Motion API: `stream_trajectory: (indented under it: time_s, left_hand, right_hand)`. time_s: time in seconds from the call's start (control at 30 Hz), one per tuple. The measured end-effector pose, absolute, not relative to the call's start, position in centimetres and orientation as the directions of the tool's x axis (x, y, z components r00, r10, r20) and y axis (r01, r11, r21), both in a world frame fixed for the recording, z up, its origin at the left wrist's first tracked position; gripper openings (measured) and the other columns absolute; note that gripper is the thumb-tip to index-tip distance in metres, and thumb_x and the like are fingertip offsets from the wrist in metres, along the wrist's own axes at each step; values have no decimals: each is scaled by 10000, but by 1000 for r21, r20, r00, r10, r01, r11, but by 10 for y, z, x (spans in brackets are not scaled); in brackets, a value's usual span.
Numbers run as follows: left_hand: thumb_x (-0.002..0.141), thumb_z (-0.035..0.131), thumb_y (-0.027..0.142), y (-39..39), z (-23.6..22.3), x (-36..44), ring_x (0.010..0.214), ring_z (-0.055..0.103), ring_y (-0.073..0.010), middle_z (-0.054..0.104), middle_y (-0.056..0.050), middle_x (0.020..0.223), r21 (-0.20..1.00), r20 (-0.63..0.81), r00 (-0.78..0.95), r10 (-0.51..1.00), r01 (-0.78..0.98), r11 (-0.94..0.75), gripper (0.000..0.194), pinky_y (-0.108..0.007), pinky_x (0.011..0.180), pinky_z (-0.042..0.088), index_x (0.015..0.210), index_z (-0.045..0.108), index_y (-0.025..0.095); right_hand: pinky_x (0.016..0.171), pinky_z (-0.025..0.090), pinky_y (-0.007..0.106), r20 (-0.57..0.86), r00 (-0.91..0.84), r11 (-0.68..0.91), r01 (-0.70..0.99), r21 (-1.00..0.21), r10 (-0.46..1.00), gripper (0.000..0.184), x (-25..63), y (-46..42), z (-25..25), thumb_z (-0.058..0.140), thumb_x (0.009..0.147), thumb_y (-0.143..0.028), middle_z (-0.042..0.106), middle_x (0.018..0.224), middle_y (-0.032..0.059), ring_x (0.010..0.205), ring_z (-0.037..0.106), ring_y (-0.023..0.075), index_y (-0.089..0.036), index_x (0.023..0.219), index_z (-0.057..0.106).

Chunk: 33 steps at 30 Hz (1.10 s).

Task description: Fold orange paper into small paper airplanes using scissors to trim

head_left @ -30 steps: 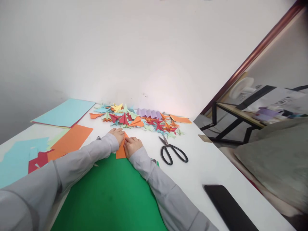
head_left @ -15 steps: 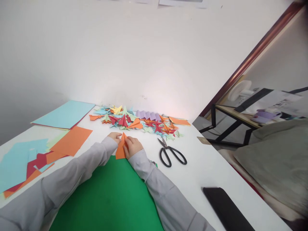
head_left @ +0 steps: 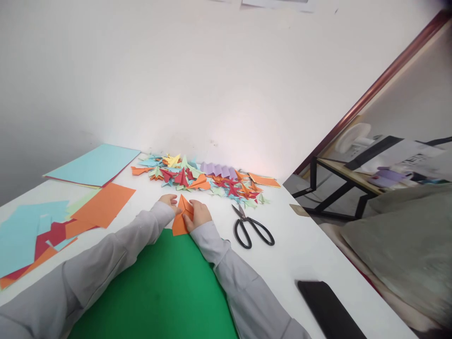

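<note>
An orange folded paper (head_left: 180, 227) with a pointed top and a centre crease stands between my two hands, at the far edge of a green sheet (head_left: 155, 287). My left hand (head_left: 170, 201) is at its left side, the thumb reaching onto its face. On the right side my right hand (head_left: 198, 215) grips it, thumb on the front and fingers around the edge behind. Just beyond lies a heap of small folded paper planes (head_left: 181, 177) in red, orange, green, blue and yellow. Black-handled scissors (head_left: 247, 225) rest with blades apart to the right of my right hand.
Loose coloured paper pieces (head_left: 52, 235) and a large orange sheet (head_left: 106, 205) lie at left, with light-blue sheets (head_left: 95, 165) behind. A purple pleated strip (head_left: 219, 170) and orange sheets (head_left: 264, 181) sit by the wall. A black flat object (head_left: 328, 306) is at front right.
The orange paper's folded flaps have parted slightly, showing the crease down its middle. My right thumb has shifted lower on its face. The view has moved a little.
</note>
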<state>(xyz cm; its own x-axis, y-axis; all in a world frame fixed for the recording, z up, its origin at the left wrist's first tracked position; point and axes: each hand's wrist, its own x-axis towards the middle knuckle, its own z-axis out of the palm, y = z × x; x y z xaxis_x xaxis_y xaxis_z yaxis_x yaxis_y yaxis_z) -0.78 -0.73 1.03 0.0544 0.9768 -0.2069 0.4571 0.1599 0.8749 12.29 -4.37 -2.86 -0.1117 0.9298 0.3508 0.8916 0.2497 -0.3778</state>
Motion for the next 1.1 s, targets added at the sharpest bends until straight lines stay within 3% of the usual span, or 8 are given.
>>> stream_trajectory:
  time_s: [0.1, 0.23, 0.37, 0.57, 0.7, 0.9, 1.0, 1.1]
  left_hand:
    - [600, 661, 64, -7, 15, -5, 1067, 554, -297, 513, -217, 1230, 889, -238, 50, 970, 412, 197, 635, -317, 756, 523, 1203, 464, 79]
    - [625, 667, 89, -4, 21, -7, 939, 621, -284, 517, -220, 1218, 896, -318, 40, 947, 338, 287, 632, -315, 626, 554, 1213, 435, 107]
    - [670, 635, 75, -6, 20, -7, 842, 653, -223, 609, -183, 1086, 902, -357, 68, 931, 285, 325, 558, -280, 615, 556, 1192, 440, 102]
    - [559, 664, 30, -11, 19, -6, 759, 661, -231, 686, -86, 858, 914, -337, 173, 925, 293, 279, 589, -272, 547, 543, 1127, 519, 93]
    - [538, 605, -19, -15, 26, -9, 741, 662, -212, 690, -29, 727, 934, -289, 233, 928, 279, 221, 478, -284, 619, 544, 999, 609, 104]
    - [590, 559, 48, -18, 35, -16, 757, 647, -181, 697, -4, 756, 904, 120, 307, 944, 360, -232, 317, -307, 737, 527, 868, 675, 149]
    - [662, 515, 94, -15, 39, -23, 786, 624, -161, 692, -34, 845, 691, 404, 375, 835, 473, -546, 241, -299, 764, 502, 820, 678, 172]
    - [726, 475, 150, -10, 38, -31, 907, 585, -178, 676, -63, 932, 357, 615, 513, 598, 495, -792, 213, -344, 845, 454, 766, 679, 198]
  right_hand:
    - [860, 422, 377, 370, -111, 263, 883, -390, 923, 487, 124, -42, -32, 539, 707, -262, 568, 1122, 142, 972, 522, 255, -111, 1163, 460]
    - [862, 426, 376, 386, -107, 272, 874, -403, 916, 492, 124, -42, -34, 530, 700, -249, 568, 1116, 143, 973, 527, 247, -112, 1167, 455]
    - [868, 436, 360, 423, -110, 307, 847, -434, 900, 493, 123, -41, -35, 500, 706, -230, 566, 1113, 140, 981, 536, 230, -109, 1180, 444]
    - [864, 445, 359, 500, -137, 382, 818, -430, 855, 451, 123, -42, -37, 477, 731, -221, 579, 1099, 138, 1008, 539, 229, -127, 1171, 451]
    - [877, 433, 386, 577, -29, 368, 796, -480, 816, 453, 125, -42, -34, 486, 759, -286, 577, 1109, 171, 1028, 534, 251, -100, 1171, 452]
    - [794, 469, 363, 601, 165, 354, 676, -646, 782, 432, 129, -44, -22, 370, 855, -315, 607, 1088, 139, 979, 575, 208, -147, 1253, 370]
    - [840, 450, 381, 696, 92, 455, 695, -558, 712, 355, 130, -49, -16, 358, 862, -268, 622, 1061, 122, 998, 569, 203, -176, 1193, 448]
    - [878, 428, 395, 788, -29, 545, 737, -399, 615, 275, 130, -54, -13, 374, 832, -181, 627, 1041, 115, 1016, 552, 203, -186, 1024, 570]
